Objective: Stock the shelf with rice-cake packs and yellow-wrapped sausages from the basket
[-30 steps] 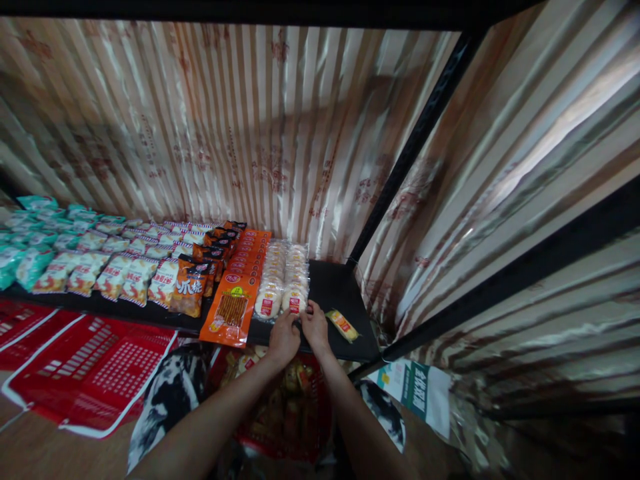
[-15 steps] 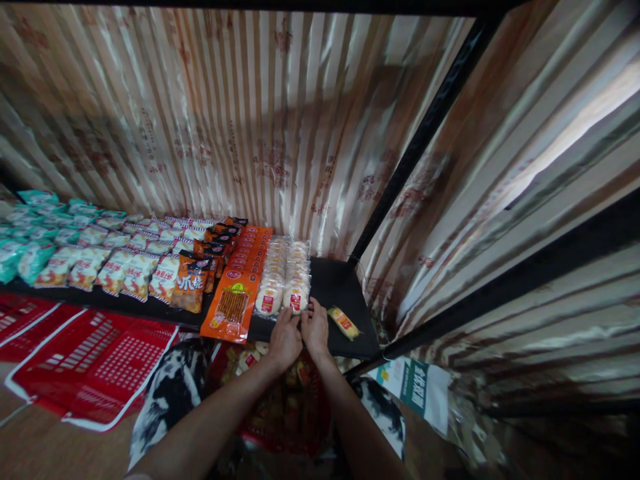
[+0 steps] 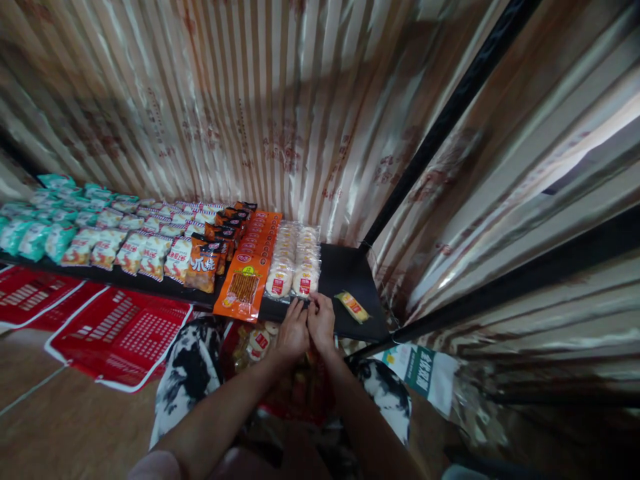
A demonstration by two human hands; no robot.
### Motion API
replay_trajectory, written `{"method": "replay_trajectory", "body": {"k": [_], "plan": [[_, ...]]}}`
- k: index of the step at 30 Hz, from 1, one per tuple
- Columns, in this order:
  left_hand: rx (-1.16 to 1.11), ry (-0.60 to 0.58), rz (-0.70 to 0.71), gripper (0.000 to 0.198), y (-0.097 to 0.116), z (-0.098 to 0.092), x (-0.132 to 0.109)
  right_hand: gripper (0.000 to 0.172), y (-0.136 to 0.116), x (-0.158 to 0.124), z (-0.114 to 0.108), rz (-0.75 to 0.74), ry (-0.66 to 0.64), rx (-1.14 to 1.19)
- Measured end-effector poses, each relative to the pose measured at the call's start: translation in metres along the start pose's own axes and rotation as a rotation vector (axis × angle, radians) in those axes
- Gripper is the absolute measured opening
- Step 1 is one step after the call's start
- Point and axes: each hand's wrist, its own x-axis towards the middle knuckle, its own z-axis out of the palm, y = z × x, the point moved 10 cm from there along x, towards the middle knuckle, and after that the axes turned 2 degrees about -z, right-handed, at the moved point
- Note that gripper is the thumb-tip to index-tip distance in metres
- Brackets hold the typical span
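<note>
Two hands (image 3: 295, 330) at shelf edge (image 3: 357, 329) by white packets (image 3: 305, 277), room rightward

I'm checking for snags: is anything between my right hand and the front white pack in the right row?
Nothing visible: your right hand is at the near edge of that white pack, though contact is unclear. The yellow pack lies to the right.

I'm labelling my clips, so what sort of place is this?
Probably a small shop or stockroom: packaged snacks stand in neat rows on a black shelf, with red baskets below.
</note>
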Motion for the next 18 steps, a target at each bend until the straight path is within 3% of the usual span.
{"method": "replay_trajectory", "body": {"k": [6, 11, 15, 18], "plan": [[0.071, 0.003, 0.159, 0.050, -0.001, 0.009, -0.043, 0.029, -0.011, -0.035, 0.002, -0.108, 0.028, 0.116], [-0.015, -0.054, 0.172, 0.057, -0.031, 0.023, -0.082, 0.032, -0.014, -0.078, 0.019, -0.147, -0.073, 0.146], [-0.070, -0.161, -0.062, 0.048, -0.079, 0.040, -0.102, 0.032, 0.006, -0.118, 0.067, -0.061, -0.373, 0.038], [-0.036, -0.250, -0.442, 0.039, -0.130, 0.047, -0.116, 0.034, 0.038, -0.148, 0.097, 0.021, -0.534, -0.086]]}}
